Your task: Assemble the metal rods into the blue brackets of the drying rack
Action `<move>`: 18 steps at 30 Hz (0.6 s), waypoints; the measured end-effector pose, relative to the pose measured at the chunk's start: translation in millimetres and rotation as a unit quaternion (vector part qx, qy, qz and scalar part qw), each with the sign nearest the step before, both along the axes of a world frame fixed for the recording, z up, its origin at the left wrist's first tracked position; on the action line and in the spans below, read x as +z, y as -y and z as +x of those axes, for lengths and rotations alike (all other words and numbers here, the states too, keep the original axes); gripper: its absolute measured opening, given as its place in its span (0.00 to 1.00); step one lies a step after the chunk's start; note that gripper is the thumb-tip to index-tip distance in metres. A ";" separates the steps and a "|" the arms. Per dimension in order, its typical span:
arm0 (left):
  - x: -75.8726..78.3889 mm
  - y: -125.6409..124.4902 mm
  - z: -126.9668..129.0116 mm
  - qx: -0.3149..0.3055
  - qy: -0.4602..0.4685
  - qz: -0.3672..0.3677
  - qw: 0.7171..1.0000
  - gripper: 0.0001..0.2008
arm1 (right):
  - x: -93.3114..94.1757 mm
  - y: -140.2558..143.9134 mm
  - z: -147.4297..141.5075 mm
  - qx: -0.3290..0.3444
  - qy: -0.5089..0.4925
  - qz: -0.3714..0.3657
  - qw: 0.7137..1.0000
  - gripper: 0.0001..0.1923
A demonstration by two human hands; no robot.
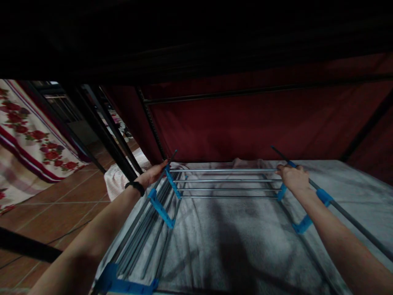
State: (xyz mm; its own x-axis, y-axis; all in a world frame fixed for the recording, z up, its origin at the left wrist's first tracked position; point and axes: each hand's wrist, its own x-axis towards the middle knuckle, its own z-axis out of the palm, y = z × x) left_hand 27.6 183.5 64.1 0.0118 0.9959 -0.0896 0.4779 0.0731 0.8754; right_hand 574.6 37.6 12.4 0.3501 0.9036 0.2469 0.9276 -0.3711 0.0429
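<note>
A rack frame of grey metal tubes and blue plastic brackets lies on a grey cloth [202,237]. At its far left corner, my left hand [152,174] is closed around the blue bracket [172,182] and the side tube there. My right hand [293,177] grips the blue bracket [281,191] at the far right corner, fingers curled over it. Several thin crossbars [227,189] span between these two brackets. Nearer to me are another left bracket [161,208] and another right bracket [303,224], with no crossbars between them. My right forearm partly covers the latter.
Several loose grey tubes [144,229] lie along the left side, by a blue end bracket [123,282]. Behind hangs dark red fabric [245,127] on a dark metal frame. Black posts [101,131] and a flowered cloth [39,143] stand left, over a tiled floor [70,213].
</note>
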 end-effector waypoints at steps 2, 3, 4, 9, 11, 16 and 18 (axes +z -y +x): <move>-14.4 -0.8 5.8 0.015 0.136 -0.067 0.988 0.18 | 0.0 1.2 0.2 0.003 0.009 -0.005 1.000 0.20; -19.2 -2.4 8.5 0.025 0.173 -0.083 0.981 0.16 | 0.2 1.8 0.1 0.003 0.014 -0.006 1.000 0.20; -22.5 -4.4 10.5 0.037 0.215 -0.101 0.971 0.14 | 0.5 2.5 -0.3 0.002 0.019 -0.007 1.000 0.20; -27.0 -12.2 10.7 0.038 0.275 -0.130 0.952 0.07 | 2.7 6.3 -3.8 -0.009 0.032 -0.014 0.999 0.21; -26.1 -13.0 10.5 0.027 0.270 -0.141 0.952 0.07 | 3.4 7.8 -4.9 -0.007 0.034 -0.018 0.999 0.21; -20.9 -9.5 13.3 0.039 0.248 -0.175 0.952 0.06 | 3.4 9.3 -3.4 -0.001 0.033 -0.021 0.999 0.22; -18.3 -5.9 15.0 0.036 0.243 -0.183 0.952 0.05 | 3.0 8.9 -2.0 0.002 0.026 -0.024 0.999 0.22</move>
State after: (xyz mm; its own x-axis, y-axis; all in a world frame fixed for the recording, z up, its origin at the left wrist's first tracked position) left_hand 42.6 189.4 45.8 0.0722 0.8988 -0.4323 0.0059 0.4331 0.9013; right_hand 572.6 28.7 15.5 0.3348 0.9160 0.2211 0.9251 -0.3642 0.1079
